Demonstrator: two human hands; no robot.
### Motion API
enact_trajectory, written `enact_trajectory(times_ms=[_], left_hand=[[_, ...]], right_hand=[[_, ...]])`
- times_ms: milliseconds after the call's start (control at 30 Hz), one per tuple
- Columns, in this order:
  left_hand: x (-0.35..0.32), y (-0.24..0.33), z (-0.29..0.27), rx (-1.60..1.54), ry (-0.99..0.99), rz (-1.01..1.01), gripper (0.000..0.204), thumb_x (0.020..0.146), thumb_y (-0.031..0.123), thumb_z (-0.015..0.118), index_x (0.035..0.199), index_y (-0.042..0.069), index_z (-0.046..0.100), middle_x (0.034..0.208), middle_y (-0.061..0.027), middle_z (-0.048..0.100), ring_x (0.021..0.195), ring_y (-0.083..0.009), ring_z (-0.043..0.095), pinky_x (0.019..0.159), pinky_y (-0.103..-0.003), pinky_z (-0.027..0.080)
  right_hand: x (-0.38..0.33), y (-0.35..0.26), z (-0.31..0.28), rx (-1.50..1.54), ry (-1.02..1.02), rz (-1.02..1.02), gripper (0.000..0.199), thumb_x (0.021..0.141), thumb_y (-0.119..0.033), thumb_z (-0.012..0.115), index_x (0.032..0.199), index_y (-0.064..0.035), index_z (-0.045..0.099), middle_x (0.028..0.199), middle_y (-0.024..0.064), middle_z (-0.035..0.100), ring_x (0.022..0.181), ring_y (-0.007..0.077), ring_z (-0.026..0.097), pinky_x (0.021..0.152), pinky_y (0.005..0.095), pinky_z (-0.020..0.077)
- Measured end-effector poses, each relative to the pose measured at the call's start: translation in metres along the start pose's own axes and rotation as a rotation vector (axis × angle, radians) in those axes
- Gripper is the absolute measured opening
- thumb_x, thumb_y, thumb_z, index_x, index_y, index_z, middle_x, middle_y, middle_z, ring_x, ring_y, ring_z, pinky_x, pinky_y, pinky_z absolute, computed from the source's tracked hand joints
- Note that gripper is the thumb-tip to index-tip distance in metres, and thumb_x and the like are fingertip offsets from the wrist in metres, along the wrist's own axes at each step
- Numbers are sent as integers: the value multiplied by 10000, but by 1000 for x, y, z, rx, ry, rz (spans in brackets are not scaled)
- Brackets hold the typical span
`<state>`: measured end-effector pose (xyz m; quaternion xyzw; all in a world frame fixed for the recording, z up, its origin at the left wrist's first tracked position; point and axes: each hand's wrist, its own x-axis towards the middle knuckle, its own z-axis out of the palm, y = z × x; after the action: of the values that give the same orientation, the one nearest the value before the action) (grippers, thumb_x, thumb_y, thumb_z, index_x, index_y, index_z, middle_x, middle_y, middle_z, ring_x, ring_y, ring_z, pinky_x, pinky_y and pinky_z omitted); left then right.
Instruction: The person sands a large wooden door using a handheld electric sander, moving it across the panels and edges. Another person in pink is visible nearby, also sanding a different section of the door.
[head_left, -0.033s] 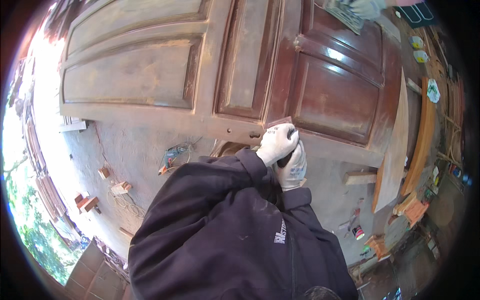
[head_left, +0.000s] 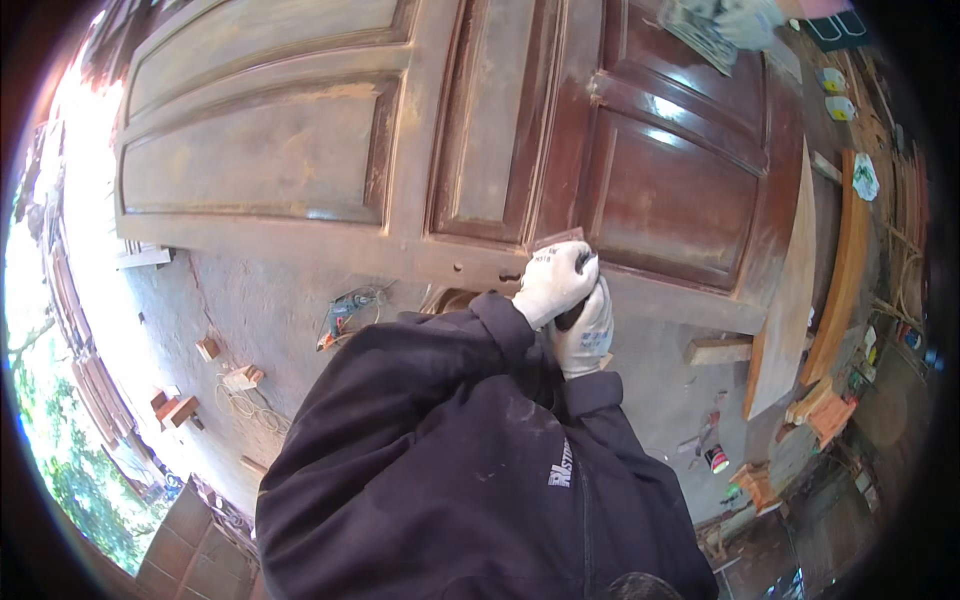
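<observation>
A large panelled wooden door (head_left: pixel 405 235) lies in front of me, dull and pale brown on the left, glossy dark red-brown on the right. My left hand (head_left: pixel 556 280), in a white work glove, is closed on a flat reddish-brown piece that looks like sandpaper (head_left: pixel 560 238). That piece rests on the door's near edge, right of the lock holes. Just below, touching the left, my right hand (head_left: pixel 585 335) is also gloved, its fingers curled; what they hold, if anything, is hidden.
Another person's gloved hand (head_left: pixel 748 22) presses a grey crumpled sheet (head_left: pixel 700 32) on the door's far right. A power drill (head_left: pixel 345 308) with its cord lies on the floor left. Wooden boards (head_left: pixel 785 310) lean at the right. Wood blocks (head_left: pixel 180 410) and a small can (head_left: pixel 716 458) lie around.
The other person's hand and grey sheet have shifted slightly right and nearer. My own hands have hardly moved.
</observation>
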<state>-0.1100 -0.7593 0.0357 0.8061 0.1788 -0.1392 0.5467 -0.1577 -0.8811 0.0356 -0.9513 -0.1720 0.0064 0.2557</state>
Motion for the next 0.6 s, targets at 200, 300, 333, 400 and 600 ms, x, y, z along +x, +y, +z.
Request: enact_trajectory(times_ms=[200, 300, 333, 400, 600], left_hand=[[150, 29, -78, 8, -1, 28, 333, 909, 370, 584, 983, 83, 736, 950, -207, 720, 929, -396, 696, 850, -469, 550], [225, 45, -110, 15, 96, 103, 352, 892, 383, 574, 962, 96, 764, 962, -199, 730, 951, -393, 694, 887, -470, 543], [247, 50, -117, 1, 81, 122, 364, 885, 387, 575, 986, 95, 767, 983, -201, 731, 964, -394, 693, 904, -463, 540], [299, 60, -136, -7, 112, 166, 387, 873, 395, 579, 1018, 91, 770, 1018, -207, 729, 990, -394, 692, 931, -450, 536], [407, 104, -154, -55, 241, 302, 421, 913, 420, 577, 999, 50, 758, 1042, -227, 724, 1022, -395, 683, 929, -470, 522]], right_hand=[[163, -28, 34, -31, 27, 86, 898, 741, -314, 840, 1419, 26, 359, 1398, 262, 491, 1261, 437, 514, 1026, 502, 444], [244, -34, 53, -60, 58, 113, 902, 733, -325, 841, 1407, 31, 358, 1385, 270, 498, 1239, 436, 528, 1020, 502, 453], [269, -34, 56, -70, 87, 115, 866, 734, -314, 839, 1379, 29, 374, 1351, 265, 516, 1216, 435, 543, 999, 501, 467], [327, -43, 58, -61, 132, 99, 765, 750, -293, 822, 1310, 21, 406, 1257, 248, 558, 1157, 431, 581, 953, 504, 495], [450, -14, 75, -244, 273, 71, 493, 838, -312, 748, 1103, -21, 451, 1063, 242, 618, 988, 429, 662, 831, 503, 548]])
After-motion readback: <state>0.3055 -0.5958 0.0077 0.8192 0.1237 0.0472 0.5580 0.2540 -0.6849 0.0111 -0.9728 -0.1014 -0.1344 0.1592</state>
